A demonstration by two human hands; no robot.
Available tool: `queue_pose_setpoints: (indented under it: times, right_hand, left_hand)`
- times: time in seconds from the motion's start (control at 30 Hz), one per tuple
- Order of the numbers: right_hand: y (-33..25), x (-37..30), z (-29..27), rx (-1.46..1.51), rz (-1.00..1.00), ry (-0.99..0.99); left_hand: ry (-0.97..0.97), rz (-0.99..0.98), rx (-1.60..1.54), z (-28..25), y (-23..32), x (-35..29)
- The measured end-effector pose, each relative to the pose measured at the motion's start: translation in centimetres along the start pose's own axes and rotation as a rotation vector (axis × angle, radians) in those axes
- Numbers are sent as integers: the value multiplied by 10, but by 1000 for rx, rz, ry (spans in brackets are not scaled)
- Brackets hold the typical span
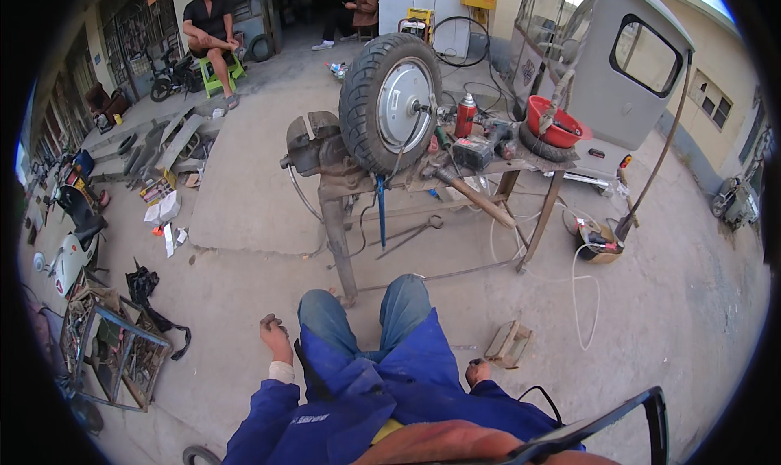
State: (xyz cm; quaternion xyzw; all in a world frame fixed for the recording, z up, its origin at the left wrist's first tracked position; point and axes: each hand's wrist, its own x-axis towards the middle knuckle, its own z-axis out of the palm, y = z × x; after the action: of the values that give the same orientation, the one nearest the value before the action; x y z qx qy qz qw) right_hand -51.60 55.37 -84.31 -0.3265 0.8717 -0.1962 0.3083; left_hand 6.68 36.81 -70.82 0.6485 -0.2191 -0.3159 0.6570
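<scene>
My left hand (276,340) hangs beside my left knee, its fingers loosely curled, with nothing visible in them. Down by my right thigh is my right hand (477,372), close to a small wooden box-like stool (510,344) on the ground; its fingers are mostly hidden. In front of me a wheel with a thick black tyre (363,107) and a silver hub (404,99) stands upright at the workbench (338,190), beside a bench vise (312,146). A hammer (472,198) lies across the bench's near edge, apart from both hands.
The bench also holds a red spray can (465,117), a cordless power tool (478,150) and a red basin (543,123). Tongs (412,235) and a pale hose (599,306) are below and beside it. A scrap-filled metal frame (122,347) stands left; a seated person (213,26) is farther back.
</scene>
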Motion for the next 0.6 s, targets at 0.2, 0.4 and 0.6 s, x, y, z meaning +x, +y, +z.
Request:
queue_pose_setpoints:
  times: [0.2,0.4,0.6]
  right_hand:
    - [-55,3,-28,213,-67,189]
    - [-154,22,-35,477,-219,330]
    - [-280,9,-58,762,-407,104]
  left_hand:
    - [-66,-15,-132,63,32,-14]
    - [-257,-27,-233,103,32,-16]
    - [-393,-153,-289,124,19,-57]
